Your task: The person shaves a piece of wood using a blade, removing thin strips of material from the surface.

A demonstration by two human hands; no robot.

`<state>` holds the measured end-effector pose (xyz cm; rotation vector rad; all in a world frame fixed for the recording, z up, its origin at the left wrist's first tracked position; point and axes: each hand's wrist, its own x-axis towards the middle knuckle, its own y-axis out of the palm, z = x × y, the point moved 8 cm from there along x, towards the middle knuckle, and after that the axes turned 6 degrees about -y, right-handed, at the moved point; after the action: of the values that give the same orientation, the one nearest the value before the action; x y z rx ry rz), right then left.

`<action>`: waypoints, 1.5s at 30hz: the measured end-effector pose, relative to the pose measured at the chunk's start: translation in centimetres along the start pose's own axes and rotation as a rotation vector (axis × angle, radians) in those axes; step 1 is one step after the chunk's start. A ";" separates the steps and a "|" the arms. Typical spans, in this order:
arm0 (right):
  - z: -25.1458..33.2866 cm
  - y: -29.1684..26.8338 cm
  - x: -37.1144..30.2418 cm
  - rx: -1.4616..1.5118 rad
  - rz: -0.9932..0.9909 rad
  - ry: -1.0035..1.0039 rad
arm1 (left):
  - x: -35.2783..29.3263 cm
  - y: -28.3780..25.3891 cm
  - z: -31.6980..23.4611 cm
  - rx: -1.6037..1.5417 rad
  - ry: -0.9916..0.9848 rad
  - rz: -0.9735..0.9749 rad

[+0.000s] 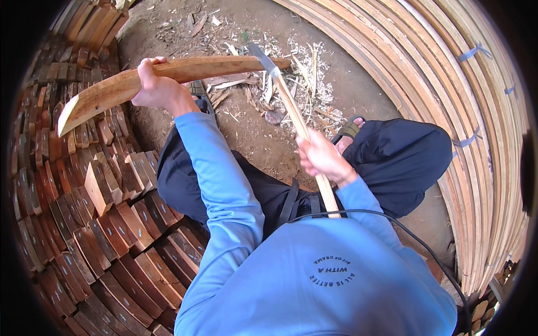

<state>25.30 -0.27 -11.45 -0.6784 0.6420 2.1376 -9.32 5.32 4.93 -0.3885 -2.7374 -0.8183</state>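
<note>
My left hand (161, 89) is closed around a curved wooden plank (196, 69), at the upper left of my lap. One end of the plank, pale and cut at a slant, points to the lower left; its other end lies over wood shavings. Wrapped around a long pale wooden handle, my right hand (328, 157) holds a long-handled bladed tool (291, 106). Its narrow metal blade (264, 60) is at the far end of the plank, touching or just over it; I cannot tell which. The handle's lower end reaches my waist.
Dark cut wood blocks (112, 241) are stacked on my left. Long pale bent boards (414, 73), bundled with blue ties (474, 52), curve along my right. Shavings and chips (305, 84) lie on the dirt floor between my feet. A black cable (403, 227) crosses my front.
</note>
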 end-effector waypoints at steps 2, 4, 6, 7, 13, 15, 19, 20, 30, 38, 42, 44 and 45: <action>0.5 -0.2 -1.4 -0.044 -0.017 0.022 | -0.2 -0.8 0.3 -0.002 -0.016 -0.018; 0.6 -0.5 0.2 0.001 -0.034 0.008 | -0.7 0.2 0.6 -0.021 0.007 0.027; 0.3 -1.1 2.0 -0.084 -0.080 -0.026 | -1.7 2.2 0.1 -0.018 0.015 0.036; -0.1 -0.7 1.7 -0.053 -0.083 -0.024 | -1.6 2.3 0.1 -0.004 -0.038 0.067; 0.6 -0.4 0.5 0.010 -0.064 0.000 | -2.1 2.2 -0.5 -0.027 0.046 0.083; 0.3 -1.2 3.9 0.056 -0.026 0.001 | -3.0 3.1 -0.5 -0.031 0.036 0.100; -0.7 -0.1 -2.1 0.048 -0.011 0.039 | -1.2 1.6 -0.6 -0.017 -0.019 0.061; -0.8 -0.2 -1.6 0.060 -0.012 0.029 | -1.4 1.3 -0.6 -0.015 -0.027 0.062; 0.0 0.2 -1.2 -0.031 -0.043 0.036 | -1.5 -0.1 -0.3 -0.042 -0.001 0.031; -2.5 0.3 -2.6 0.067 -0.025 0.008 | -1.9 -1.3 -0.1 -0.036 -0.024 0.094; -0.9 -0.1 0.8 -0.027 -0.087 0.016 | -2.9 -0.1 -0.6 0.009 -0.042 0.041; -0.9 0.1 2.2 0.004 -0.066 -0.015 | -2.5 -0.8 -0.4 -0.018 -0.050 0.056; -1.3 0.1 1.2 0.017 -0.056 -0.032 | -2.2 -1.5 -0.3 -0.032 -0.061 0.074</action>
<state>24.86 -0.51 -13.19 -0.6442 0.6156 2.0850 -7.67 3.51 3.72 -0.5260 -2.7503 -0.8459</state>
